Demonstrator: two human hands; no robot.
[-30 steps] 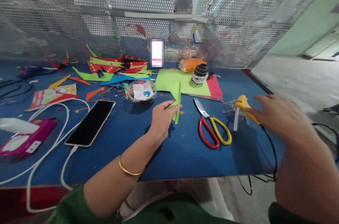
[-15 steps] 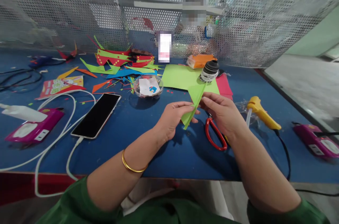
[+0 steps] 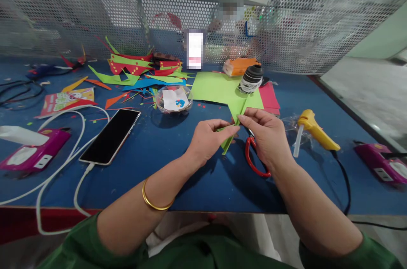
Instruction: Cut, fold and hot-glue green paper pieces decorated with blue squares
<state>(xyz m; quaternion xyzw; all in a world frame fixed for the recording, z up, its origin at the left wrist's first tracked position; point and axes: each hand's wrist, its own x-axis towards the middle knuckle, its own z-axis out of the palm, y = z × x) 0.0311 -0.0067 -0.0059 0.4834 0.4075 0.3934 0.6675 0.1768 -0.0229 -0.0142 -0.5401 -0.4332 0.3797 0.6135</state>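
Observation:
Between my two hands is a folded strip of lime-green paper (image 3: 235, 112), held at a slant above the blue table. My left hand (image 3: 208, 139) pinches its lower part with thumb and fingers. Higher up on the fold, my right hand (image 3: 265, 135) grips the same paper between thumb and fingertips. Red-handled scissors (image 3: 253, 163) lie under my right hand, partly hidden by it. Behind the strip lie a larger green sheet (image 3: 210, 86) and a dark bottle (image 3: 251, 79) standing on it.
A yellow glue gun (image 3: 313, 129) lies at the right near a purple power strip (image 3: 381, 163). At the left are a charging phone (image 3: 111, 135) and another purple strip (image 3: 34, 154). A clear round container (image 3: 174, 99) and coloured paper cut-outs (image 3: 127, 67) sit behind.
My right thumb and fingers have moved slightly inward along the paper, closer to my left fingertips. The whole view has shifted a little; the table things lie unmoved.

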